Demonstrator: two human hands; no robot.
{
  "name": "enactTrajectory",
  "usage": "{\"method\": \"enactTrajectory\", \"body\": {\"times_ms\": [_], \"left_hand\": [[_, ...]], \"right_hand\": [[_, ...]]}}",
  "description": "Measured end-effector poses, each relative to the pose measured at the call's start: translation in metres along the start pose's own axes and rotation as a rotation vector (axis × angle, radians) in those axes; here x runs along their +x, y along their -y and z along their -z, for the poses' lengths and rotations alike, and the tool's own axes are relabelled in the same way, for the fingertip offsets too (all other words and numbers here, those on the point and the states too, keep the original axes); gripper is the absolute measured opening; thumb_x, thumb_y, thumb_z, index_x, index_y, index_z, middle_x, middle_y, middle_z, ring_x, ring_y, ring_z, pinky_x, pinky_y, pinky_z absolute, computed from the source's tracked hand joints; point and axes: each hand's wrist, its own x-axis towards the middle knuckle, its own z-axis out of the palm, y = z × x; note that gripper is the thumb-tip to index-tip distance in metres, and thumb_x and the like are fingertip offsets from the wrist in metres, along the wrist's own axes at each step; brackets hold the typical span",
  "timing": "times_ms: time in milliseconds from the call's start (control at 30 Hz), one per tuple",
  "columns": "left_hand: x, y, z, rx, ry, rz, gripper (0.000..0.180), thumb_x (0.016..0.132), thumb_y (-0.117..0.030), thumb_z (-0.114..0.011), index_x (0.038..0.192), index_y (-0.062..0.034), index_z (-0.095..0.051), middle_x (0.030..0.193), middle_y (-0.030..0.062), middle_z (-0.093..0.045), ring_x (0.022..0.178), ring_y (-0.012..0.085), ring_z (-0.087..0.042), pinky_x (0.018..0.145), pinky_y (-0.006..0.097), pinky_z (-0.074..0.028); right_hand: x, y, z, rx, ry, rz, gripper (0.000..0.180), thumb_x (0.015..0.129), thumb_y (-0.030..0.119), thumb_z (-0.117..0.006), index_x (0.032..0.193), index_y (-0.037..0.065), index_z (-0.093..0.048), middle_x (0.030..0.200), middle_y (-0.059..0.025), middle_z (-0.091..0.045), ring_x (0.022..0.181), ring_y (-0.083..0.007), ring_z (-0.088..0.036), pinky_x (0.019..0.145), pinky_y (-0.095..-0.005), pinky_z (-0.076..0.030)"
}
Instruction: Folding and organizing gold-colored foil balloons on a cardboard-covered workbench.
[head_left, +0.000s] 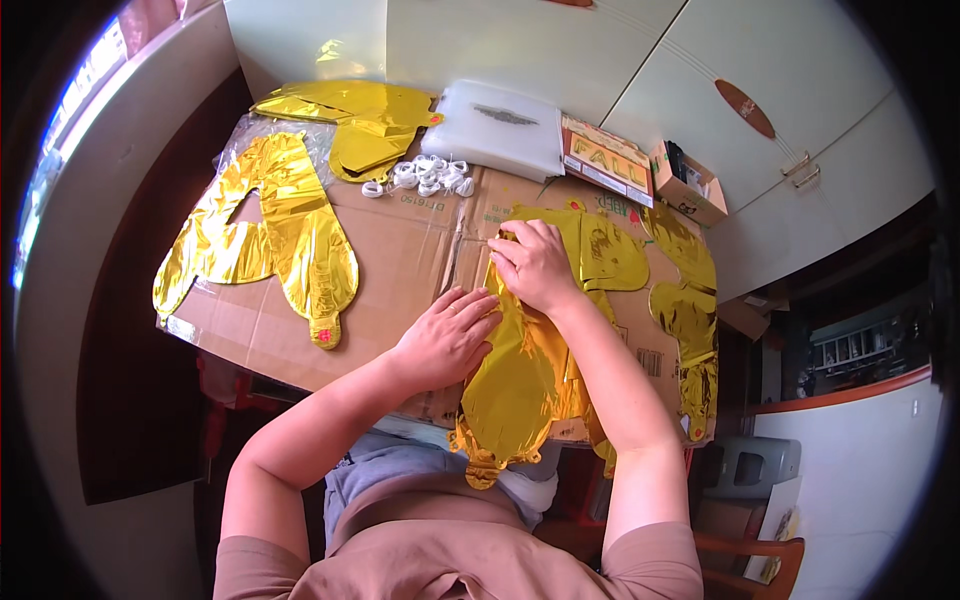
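Observation:
A flat gold foil balloon (512,385) lies in front of me, its lower end hanging over the table's near edge. My right hand (537,266) is at its upper end, with curled fingers pinching the foil. Lower down, my left hand (447,338) rests against the balloon's left side, its fingers stretched out and lying flat. Just beyond and to the right, more gold foil (612,252) lies partly beneath my right arm. Another folded gold balloon (683,325) runs down the table's right edge.
Cardboard (400,255) covers the table. A letter-shaped gold balloon (255,230) lies left, with folded gold foil (375,120) behind it. White ribbon coils (430,176), a translucent white packet (497,125), a flat printed box (607,160) and a small open box (690,185) line the back, before pale cabinets (500,45).

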Motion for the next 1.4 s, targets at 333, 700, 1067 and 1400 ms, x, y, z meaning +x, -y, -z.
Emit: {"method": "enactTrajectory", "body": {"times_ms": [333, 700, 1067, 1400], "left_hand": [[0.005, 0.003, 0.003, -0.064, -0.004, -0.007, 0.04, 0.086, -0.019, -0.067, 0.123, -0.0052, -0.061, 0.13, 0.0141, -0.059, 0.128, 0.0319, -0.054, 0.11, 0.048, -0.04], [0.007, 0.002, 0.006, -0.103, 0.006, -0.001, 0.042, 0.086, -0.021, -0.068, 0.124, -0.005, -0.06, 0.135, 0.0164, -0.055, 0.136, 0.0344, -0.047, 0.114, 0.049, -0.035], [0.01, 0.004, 0.006, -0.052, 0.062, -0.012, 0.051, 0.082, -0.025, -0.071, 0.128, -0.005, -0.058, 0.136, 0.0163, -0.055, 0.134, 0.034, -0.049, 0.113, 0.049, -0.037], [0.011, 0.005, 0.007, -0.043, 0.04, -0.033, 0.052, 0.08, -0.026, -0.071, 0.127, -0.0052, -0.059, 0.134, 0.0156, -0.056, 0.131, 0.0328, -0.051, 0.111, 0.048, -0.039]], "right_hand": [[-0.002, -0.036, 0.015, 0.133, 0.043, -0.204, 0.032, 0.09, 0.026, -0.068, 0.117, 0.01, -0.072, 0.131, -0.0139, -0.063, 0.121, -0.034, -0.056, 0.107, -0.0453, -0.043], [-0.003, -0.046, 0.016, 0.067, 0.248, -0.235, 0.043, 0.091, 0.034, -0.068, 0.129, 0.013, -0.066, 0.138, -0.0158, -0.057, 0.13, -0.0344, -0.051, 0.112, -0.0456, -0.039], [-0.001, -0.044, 0.018, 0.031, 0.262, -0.241, 0.043, 0.091, 0.035, -0.068, 0.128, 0.013, -0.066, 0.138, -0.0156, -0.058, 0.128, -0.035, -0.052, 0.11, -0.0457, -0.041], [0.005, -0.029, 0.013, 0.085, 0.145, -0.099, 0.029, 0.093, 0.025, -0.063, 0.118, 0.014, -0.072, 0.13, -0.0131, -0.063, 0.123, -0.0327, -0.056, 0.106, -0.0456, -0.042]]}}
